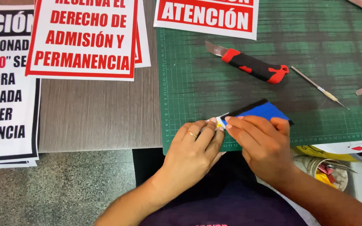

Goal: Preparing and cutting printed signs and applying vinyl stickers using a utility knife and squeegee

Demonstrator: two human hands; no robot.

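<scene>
My right hand (262, 144) grips a blue squeegee (265, 111) with a black upper edge, pressed flat on the green cutting mat (248, 92). My left hand (193, 148), with a ring on one finger, rests beside it; its fingertips pinch a small white and yellow sticker piece (218, 121) at the squeegee's left end. Both hands sit at the mat's near edge. Most of the sticker is hidden under my fingers.
A red and black utility knife (250, 65) lies on the mat beyond my hands, a thin pick tool (319, 88) to its right. Red and white printed signs (82, 37) and a black and white sign (5, 83) cover the grey table. A scrap container (327, 171) sits at lower right.
</scene>
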